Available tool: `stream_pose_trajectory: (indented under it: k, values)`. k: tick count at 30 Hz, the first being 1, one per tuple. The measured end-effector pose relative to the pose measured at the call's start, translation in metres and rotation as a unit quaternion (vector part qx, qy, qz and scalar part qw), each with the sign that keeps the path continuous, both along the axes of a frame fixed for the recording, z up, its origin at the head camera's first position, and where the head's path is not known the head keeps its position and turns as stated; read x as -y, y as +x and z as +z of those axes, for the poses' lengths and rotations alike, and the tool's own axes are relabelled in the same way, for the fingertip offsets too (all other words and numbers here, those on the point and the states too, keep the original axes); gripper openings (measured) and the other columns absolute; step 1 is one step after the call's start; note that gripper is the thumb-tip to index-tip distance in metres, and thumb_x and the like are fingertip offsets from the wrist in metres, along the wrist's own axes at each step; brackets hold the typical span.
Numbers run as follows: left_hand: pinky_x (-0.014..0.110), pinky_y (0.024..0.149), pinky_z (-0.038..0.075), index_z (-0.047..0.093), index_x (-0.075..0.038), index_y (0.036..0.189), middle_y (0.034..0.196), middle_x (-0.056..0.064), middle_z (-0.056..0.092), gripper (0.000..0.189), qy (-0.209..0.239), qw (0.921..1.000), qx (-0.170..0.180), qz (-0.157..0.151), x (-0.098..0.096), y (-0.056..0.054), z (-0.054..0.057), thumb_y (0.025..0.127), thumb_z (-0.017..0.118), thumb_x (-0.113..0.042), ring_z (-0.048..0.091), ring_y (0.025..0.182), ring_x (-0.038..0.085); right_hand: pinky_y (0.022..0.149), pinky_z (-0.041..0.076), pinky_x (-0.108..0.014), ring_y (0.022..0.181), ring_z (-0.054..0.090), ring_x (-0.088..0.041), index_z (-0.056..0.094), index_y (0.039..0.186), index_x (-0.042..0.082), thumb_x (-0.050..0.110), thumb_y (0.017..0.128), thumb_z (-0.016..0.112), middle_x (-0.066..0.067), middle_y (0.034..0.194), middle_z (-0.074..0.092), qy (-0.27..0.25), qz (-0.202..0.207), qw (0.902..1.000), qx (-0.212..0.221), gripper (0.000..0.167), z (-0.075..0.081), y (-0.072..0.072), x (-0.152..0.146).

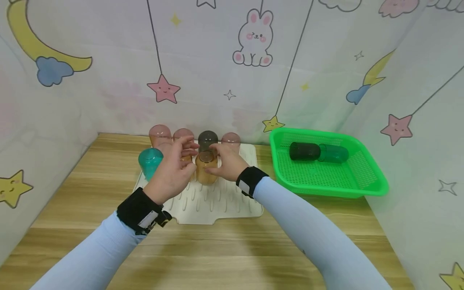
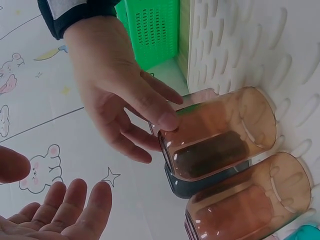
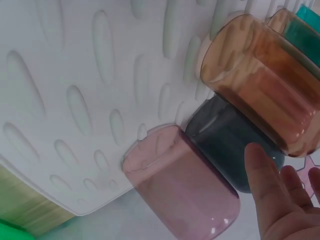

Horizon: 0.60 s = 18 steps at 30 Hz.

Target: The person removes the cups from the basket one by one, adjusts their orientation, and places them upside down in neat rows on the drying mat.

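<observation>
Several tinted clear cups stand upside down on a white ridged draining mat [image 1: 203, 205]. My right hand [image 1: 229, 163] is at the upper right side of an amber cup [image 1: 206, 173], with the thumb tip right at its edge and the fingers loosely spread. Behind that cup stand a dark grey cup [image 1: 208, 139] and a pink cup [image 3: 182, 185]. My left hand [image 1: 172, 173] hovers over the left part of the mat, fingers spread and holding nothing. It partly hides a second amber cup [image 2: 250, 210]. Left of it is a teal cup [image 1: 149, 161].
A green perforated basket [image 1: 326, 191] stands at the right, with a dark cup [image 1: 303, 151] and a teal cup [image 1: 335, 154] lying in it. Two more pink cups [image 1: 159, 132] are at the back left of the mat. A patterned curtain [image 1: 203, 60] hangs behind the wooden table [image 1: 203, 257].
</observation>
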<state>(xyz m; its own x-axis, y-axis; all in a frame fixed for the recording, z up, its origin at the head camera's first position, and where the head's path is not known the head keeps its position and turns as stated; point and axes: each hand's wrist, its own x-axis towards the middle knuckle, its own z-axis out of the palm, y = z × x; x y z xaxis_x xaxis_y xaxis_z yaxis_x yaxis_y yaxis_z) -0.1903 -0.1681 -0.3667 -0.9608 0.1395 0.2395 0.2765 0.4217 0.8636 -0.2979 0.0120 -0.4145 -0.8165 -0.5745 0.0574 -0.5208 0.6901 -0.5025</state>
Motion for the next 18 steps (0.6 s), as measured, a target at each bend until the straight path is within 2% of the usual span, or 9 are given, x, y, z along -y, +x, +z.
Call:
stream_pose_trajectory:
  k: [4,8,12,18]
  values:
    - [0.056,0.114,0.043,0.022,0.002,0.154,0.148,0.021,0.042,0.065,0.001,1.0,0.001,0.0,-0.002,-0.001,-0.001,0.093,0.042,0.006,0.045,0.14,0.039,0.11,0.05,-0.041,0.131,0.056,-0.027,0.043,0.15,0.01,0.041,0.09,0.078,-0.01,0.147,0.053,-0.003,0.002,1.0,-0.008,0.076,0.013,0.01,-0.01]
    - [0.055,0.115,0.043,0.023,0.001,0.155,0.149,0.019,0.044,0.064,-0.001,1.0,0.001,0.001,-0.006,0.0,-0.001,0.094,0.043,0.005,0.046,0.14,0.037,0.107,0.052,-0.041,0.128,0.058,-0.025,0.043,0.151,0.013,0.045,0.091,0.075,-0.006,0.148,0.053,-0.017,0.003,0.9998,-0.004,0.075,0.029,0.023,-0.027]
    - [0.055,0.115,0.042,0.024,0.001,0.155,0.149,0.018,0.045,0.064,-0.004,1.0,0.0,0.001,-0.011,0.0,-0.001,0.094,0.042,0.005,0.045,0.141,0.036,0.106,0.053,-0.04,0.127,0.058,-0.025,0.043,0.151,0.015,0.043,0.093,0.073,-0.005,0.148,0.054,-0.022,-0.003,0.9997,-0.012,0.07,0.041,0.033,-0.051]
    - [0.055,0.114,0.042,0.025,0.0,0.154,0.148,0.017,0.046,0.062,-0.011,0.9999,0.0,-0.008,-0.016,0.002,-0.003,0.095,0.043,0.005,0.046,0.139,0.036,0.109,0.051,-0.044,0.129,0.057,-0.027,0.044,0.151,0.013,0.04,0.095,0.071,-0.008,0.145,0.055,-0.014,-0.018,0.9995,-0.023,0.068,0.056,0.039,-0.091]
